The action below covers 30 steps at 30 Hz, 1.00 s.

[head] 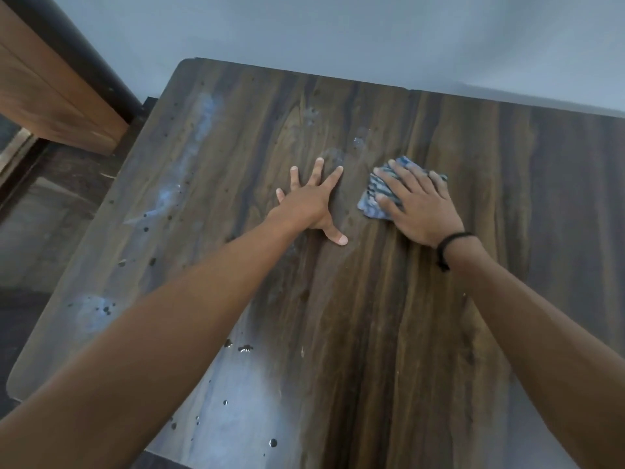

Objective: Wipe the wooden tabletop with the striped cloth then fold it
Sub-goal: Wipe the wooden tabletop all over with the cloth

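Head view: we see the striped cloth (378, 194), a small bunched wad of blue, white and dark stripes, soft and creased, lying on the wooden tabletop (372, 316) right of centre, toward the far edge. Our right hand (419, 204) lies flat on it, fingers straight and slightly spread, pressing down rather than curling round; cloth pokes out at the left and far sides of the fingers. A thin black wristband (448, 247) circles that wrist. Just left of the cloth, apart from it, our left hand (313, 203) is splayed palm-down on bare wood, fingers wide, thumb pointing near-right, holding nothing. Both forearms reach in from the near edge. Tabletop is dark brown laminate with streaky grain, rounded corners, a pale bluish sheen and dark droplets along the left and near parts. Beyond it a plain grey wall (372, 35); far left, a brown wooden panel (50, 93).
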Each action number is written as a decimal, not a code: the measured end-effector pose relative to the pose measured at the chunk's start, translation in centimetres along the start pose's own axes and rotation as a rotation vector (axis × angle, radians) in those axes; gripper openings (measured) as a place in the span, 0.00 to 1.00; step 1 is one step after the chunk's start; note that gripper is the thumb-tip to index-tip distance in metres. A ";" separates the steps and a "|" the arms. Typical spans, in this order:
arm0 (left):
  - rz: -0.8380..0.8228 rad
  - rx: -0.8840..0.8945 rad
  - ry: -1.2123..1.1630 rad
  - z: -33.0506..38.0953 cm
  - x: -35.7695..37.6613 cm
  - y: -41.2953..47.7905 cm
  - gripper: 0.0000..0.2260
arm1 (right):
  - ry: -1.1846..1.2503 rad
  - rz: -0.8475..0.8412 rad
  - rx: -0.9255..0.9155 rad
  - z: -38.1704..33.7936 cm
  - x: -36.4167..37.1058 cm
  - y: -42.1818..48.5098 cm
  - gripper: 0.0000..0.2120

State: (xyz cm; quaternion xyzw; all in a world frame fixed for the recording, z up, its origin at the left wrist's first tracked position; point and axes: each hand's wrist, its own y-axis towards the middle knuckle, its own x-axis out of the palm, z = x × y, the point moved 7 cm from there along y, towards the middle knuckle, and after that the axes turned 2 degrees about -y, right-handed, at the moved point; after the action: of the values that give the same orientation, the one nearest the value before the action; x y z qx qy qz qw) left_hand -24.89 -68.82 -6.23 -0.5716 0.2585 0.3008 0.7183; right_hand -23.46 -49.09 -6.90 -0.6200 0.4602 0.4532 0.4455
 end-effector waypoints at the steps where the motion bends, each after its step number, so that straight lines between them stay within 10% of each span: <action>1: -0.005 -0.002 0.002 -0.1 0.0 0.1 0.66 | -0.002 0.009 0.019 0.8 0.0 -0.6 0.27; 6: -0.056 -0.034 0.035 0.1 -0.4 0.3 0.68 | 0.088 0.033 0.289 4.2 -1.8 5.2 0.27; 11: -0.136 -0.095 0.116 0.8 -0.3 0.6 0.69 | 0.008 -0.015 0.020 1.6 -0.7 3.7 0.27; 17: -0.173 -0.129 0.173 0.7 -0.2 2.0 0.71 | 0.085 0.062 0.284 5.1 -2.0 6.2 0.26; 30: -0.080 -0.089 0.036 1.9 -3.6 3.2 0.67 | 0.036 0.012 0.144 3.3 -1.5 6.7 0.26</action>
State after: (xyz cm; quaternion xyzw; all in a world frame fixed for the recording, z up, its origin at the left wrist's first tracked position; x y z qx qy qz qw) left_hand -29.65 -66.91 -5.33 -0.6184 0.2346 0.2727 0.6987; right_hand -30.75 -46.84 -6.99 -0.5915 0.5033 0.4104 0.4779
